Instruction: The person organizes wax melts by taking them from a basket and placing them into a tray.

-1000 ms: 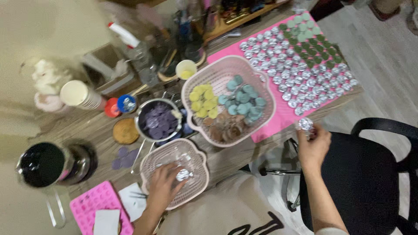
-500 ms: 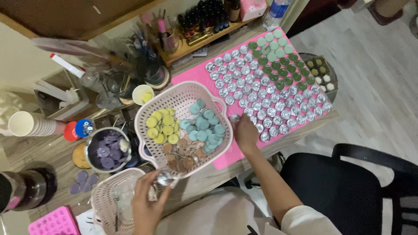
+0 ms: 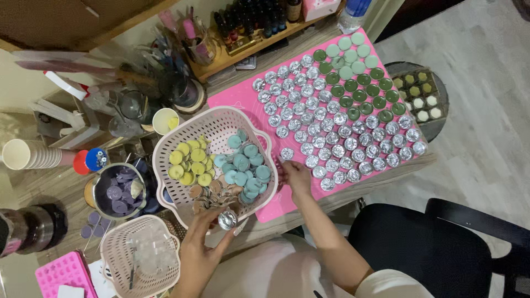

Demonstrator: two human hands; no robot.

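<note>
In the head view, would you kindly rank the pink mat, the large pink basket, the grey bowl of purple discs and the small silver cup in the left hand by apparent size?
1. pink mat
2. large pink basket
3. grey bowl
4. small silver cup, held in the left hand

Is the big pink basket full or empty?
Partly full: the big pink basket holds yellow, teal and brown discs on its floor, well below the rim.

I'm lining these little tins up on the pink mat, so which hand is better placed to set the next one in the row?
Probably the right hand: it rests on the pink mat beside the tin rows. The left hand holds a tin below the big basket, farther away.
</note>
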